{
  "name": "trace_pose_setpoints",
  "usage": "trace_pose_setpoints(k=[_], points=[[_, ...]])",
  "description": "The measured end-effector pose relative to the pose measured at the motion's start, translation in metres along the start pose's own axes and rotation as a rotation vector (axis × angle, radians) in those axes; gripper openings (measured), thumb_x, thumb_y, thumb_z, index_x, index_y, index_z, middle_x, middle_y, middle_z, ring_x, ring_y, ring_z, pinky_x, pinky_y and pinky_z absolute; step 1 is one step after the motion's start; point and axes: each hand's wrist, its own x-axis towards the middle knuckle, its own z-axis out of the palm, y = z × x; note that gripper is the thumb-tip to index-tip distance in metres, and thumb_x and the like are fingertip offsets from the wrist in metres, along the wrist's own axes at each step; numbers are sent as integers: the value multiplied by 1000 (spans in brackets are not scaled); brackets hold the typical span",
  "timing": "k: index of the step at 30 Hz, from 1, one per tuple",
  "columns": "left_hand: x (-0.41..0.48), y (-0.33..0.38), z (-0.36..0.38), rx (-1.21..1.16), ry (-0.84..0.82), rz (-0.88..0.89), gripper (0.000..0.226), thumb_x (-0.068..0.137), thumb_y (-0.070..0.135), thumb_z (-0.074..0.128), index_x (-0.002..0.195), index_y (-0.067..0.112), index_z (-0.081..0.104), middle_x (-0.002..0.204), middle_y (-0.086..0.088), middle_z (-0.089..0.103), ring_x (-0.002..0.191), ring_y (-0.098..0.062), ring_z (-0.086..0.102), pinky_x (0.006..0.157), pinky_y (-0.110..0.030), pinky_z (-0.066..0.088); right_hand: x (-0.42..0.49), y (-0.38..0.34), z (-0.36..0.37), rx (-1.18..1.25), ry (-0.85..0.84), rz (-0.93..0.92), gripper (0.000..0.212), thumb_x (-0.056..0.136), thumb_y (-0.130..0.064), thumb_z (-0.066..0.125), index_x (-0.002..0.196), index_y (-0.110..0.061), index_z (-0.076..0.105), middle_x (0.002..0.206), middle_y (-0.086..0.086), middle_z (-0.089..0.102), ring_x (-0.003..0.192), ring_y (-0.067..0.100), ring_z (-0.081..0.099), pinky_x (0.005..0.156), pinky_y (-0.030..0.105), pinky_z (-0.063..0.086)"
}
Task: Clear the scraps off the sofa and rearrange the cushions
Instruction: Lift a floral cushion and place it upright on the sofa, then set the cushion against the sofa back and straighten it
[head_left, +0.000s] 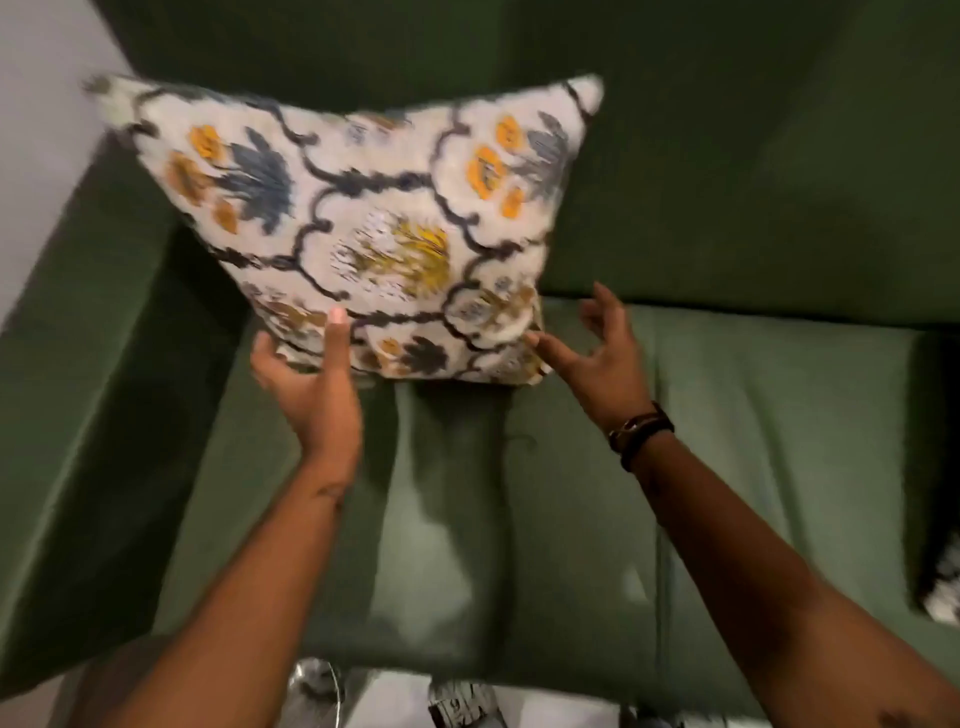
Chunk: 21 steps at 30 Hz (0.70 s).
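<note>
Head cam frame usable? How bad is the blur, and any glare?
Head view: motion blur smears the patterned cushion, worst at its top-left corner; left hand and right hand are soft too. Lighting is dim, with pale sheen patches on the green sofa seat. Wide-angle bending shows along the sofa armrest.

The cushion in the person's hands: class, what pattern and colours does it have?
Cushion: white ground, dark lattice lines, orange, yellow and blue-grey flowers; seen in the head view.

Floral cushion (363, 223) stands tilted on green sofa (727, 415).
</note>
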Motion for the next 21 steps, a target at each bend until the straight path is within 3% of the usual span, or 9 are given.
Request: trace_pose_setpoints(k=[2, 4, 9, 11, 14, 16, 18, 19, 21], points=[[-84, -14, 20, 92, -141, -88, 94, 73, 52, 77, 145, 11, 32, 146, -6, 39, 134, -14, 41, 111, -16, 37, -35, 15, -38, -15, 65, 82, 85, 75, -27, 81, 144, -12, 33, 138, 9, 47, 124, 12, 46, 98, 16, 38], [-168, -20, 40, 189, -398, -130, 100, 65, 61, 74, 146, 17, 35, 149, -2, 39, 134, -6, 39, 114, -23, 33, -70, 35, -80, 24, 193, 163, 79, 75, -30, 81, 140, -16, 39, 133, 4, 50, 120, 9, 48, 95, 14, 40], [-316, -16, 136, 277, -1007, -109, 103, 62, 50, 83, 147, 23, 32, 154, -2, 39, 142, -10, 37, 118, -30, 31, -163, 108, -214, 209, 612, 501, 46, 82, -31, 74, 119, -17, 52, 113, 11, 63, 102, 22, 60, 85, 26, 48], [-357, -7, 195, 215, -1126, -177, 107, 61, 33, 89, 148, 18, 28, 155, -9, 37, 144, -16, 34, 119, -32, 29, -192, 136, -269, 234, 758, 633, 60, 79, -38, 75, 128, -16, 47, 117, 12, 60, 103, 22, 59, 88, 30, 48], [-408, 4, 287, 222, -1306, -182, 122, 48, 42, 86, 150, 13, 25, 157, -12, 33, 143, -14, 32, 111, -21, 29, -210, 165, -339, 303, 954, 717, 91, 68, -53, 76, 140, -17, 36, 121, 5, 51, 109, 21, 53, 89, 31, 44], [-444, 11, 346, 269, -1446, -92, 129, 43, 46, 86, 150, 11, 25, 158, -12, 33, 138, -9, 35, 105, -15, 31, -206, 177, -380, 412, 1037, 698, 101, 64, -57, 76, 145, -18, 29, 125, 2, 49, 106, 14, 53, 85, 24, 41], [-474, 15, 402, 329, -1564, 29, 133, 40, 53, 86, 151, 14, 24, 159, -10, 32, 136, -9, 36, 104, -17, 32, -191, 188, -416, 528, 1113, 625, 103, 63, -52, 80, 146, -17, 29, 131, 1, 53, 98, -2, 60, 80, 13, 45], [-483, 19, 429, 365, -1604, 79, 135, 40, 58, 86, 152, 17, 22, 160, -9, 30, 139, -13, 35, 105, -21, 32, -182, 193, -429, 583, 1149, 601, 107, 59, -53, 82, 145, -17, 31, 132, 1, 56, 97, -5, 62, 82, 14, 49], [-504, 25, 483, 452, -1634, 136, 135, 44, 67, 83, 153, 23, 17, 163, -8, 26, 143, -24, 34, 104, -29, 35, -166, 205, -453, 663, 1202, 662, 115, 48, -63, 84, 141, -17, 34, 131, 0, 58, 106, 10, 62, 95, 33, 50]])
